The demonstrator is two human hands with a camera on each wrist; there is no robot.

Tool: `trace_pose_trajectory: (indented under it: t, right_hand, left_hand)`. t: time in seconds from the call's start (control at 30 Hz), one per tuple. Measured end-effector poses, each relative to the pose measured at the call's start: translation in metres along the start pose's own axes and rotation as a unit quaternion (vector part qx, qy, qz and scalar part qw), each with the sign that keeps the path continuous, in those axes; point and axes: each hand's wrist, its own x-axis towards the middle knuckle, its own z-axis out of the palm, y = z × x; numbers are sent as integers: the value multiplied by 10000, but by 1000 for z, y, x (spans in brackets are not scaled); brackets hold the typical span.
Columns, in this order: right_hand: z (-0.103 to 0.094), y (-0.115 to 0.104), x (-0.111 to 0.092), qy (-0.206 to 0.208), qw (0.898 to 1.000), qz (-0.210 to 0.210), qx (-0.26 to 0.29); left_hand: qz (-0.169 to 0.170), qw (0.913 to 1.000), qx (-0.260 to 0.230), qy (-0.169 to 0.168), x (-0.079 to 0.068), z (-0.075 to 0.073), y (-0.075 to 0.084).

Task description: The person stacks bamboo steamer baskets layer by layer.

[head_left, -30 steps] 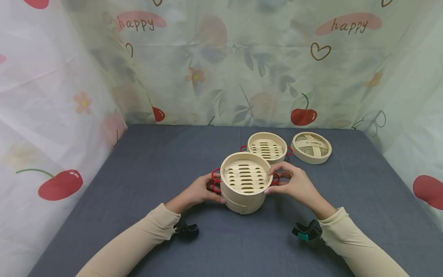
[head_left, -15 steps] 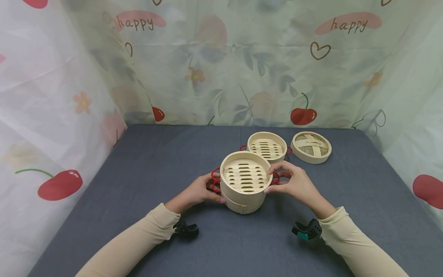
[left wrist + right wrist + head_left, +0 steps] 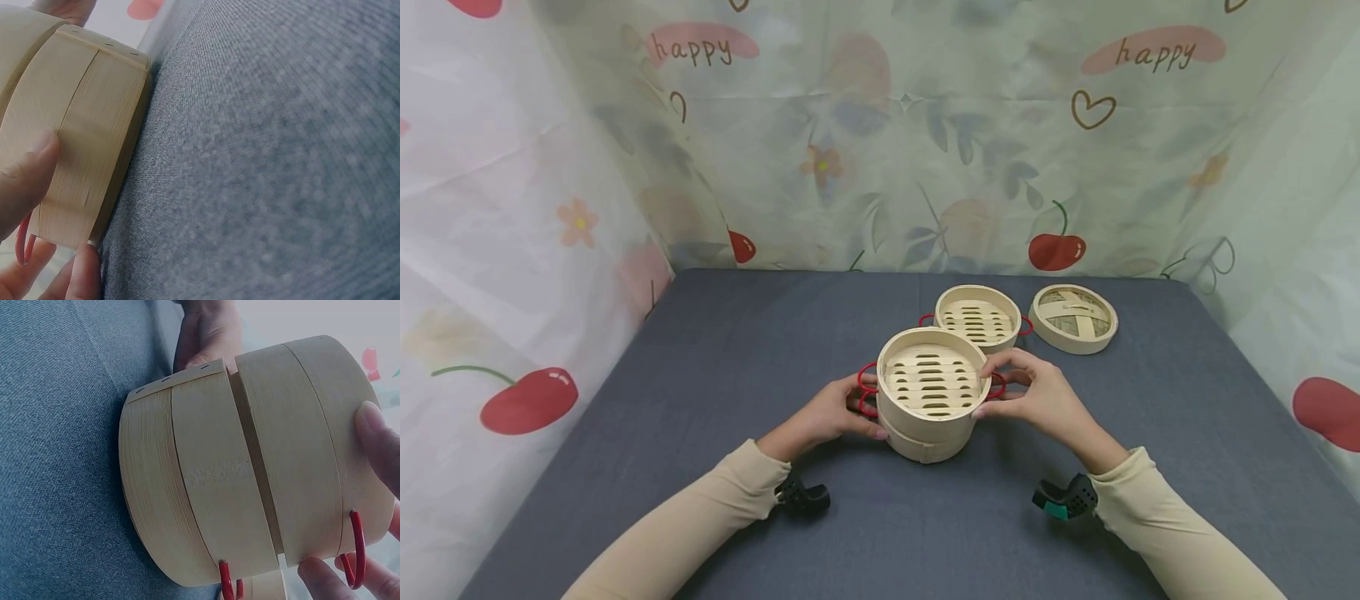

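Observation:
Two round bamboo steamer baskets stand one over the other near the middle of the table. My right hand [image 3: 1036, 393] grips the upper steamer basket [image 3: 931, 382] at its right side, thumb in front and fingers around the red handle. Lower down, my left hand [image 3: 833, 412] holds the lower steamer basket [image 3: 927, 452] from the left, its thumb against the wall. In the right wrist view a narrow, uneven gap runs between the upper basket [image 3: 294, 450] and the lower basket [image 3: 200, 481]. Slats with slots form the upper basket's floor; the lower one's inside is hidden.
Behind the stack sits a third steamer basket [image 3: 977, 318] with red handles, partly covered by the upper basket. To its right lies a woven bamboo lid [image 3: 1075, 319]. The dark grey cloth [image 3: 760, 333] covers the table, with a printed curtain [image 3: 865, 150] at the back.

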Motion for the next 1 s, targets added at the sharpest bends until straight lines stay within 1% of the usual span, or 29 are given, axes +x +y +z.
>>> trace_pose_trajectory:
  t: [0.27,0.5,1.0]
  right_hand:
    - [2,1,0,-18,9999,-104,22]
    - [3,1,0,-20,10000,-10,45]
    - [3,1,1,-43,10000,17,76]
  left_hand:
    - [99,9999,-60,-58,1,0,-2]
    - [153,9999,-24,-50,1,0,-2]
    - [145,9999,41,-22,1,0,-1]
